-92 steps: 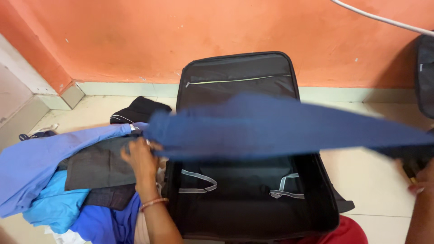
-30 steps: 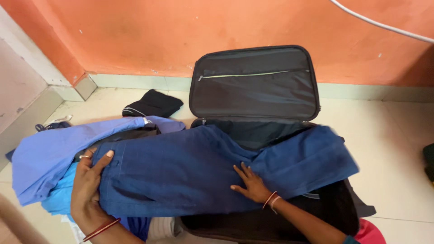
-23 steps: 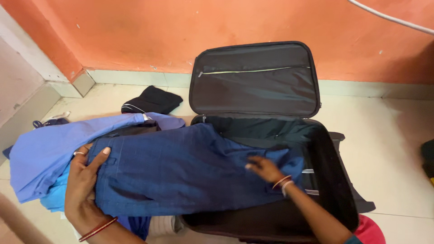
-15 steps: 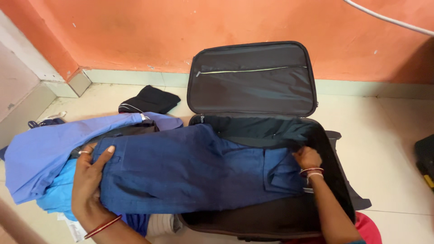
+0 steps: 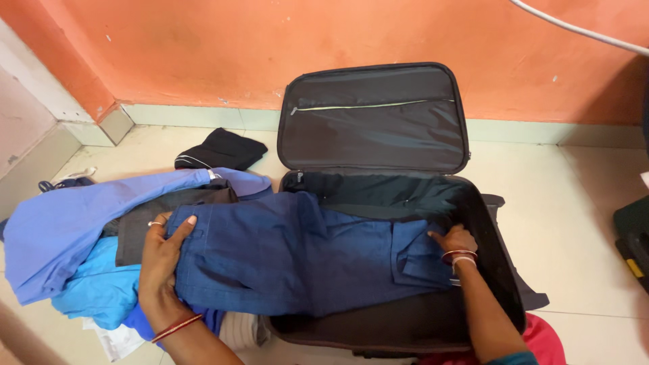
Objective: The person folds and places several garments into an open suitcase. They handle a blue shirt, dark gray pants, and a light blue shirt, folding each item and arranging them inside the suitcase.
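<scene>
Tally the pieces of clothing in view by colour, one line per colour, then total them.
Dark blue trousers: 1
Light blue shirt: 1
Turquoise garment: 1
Grey garment: 1
Black garment: 1
Total: 5
</scene>
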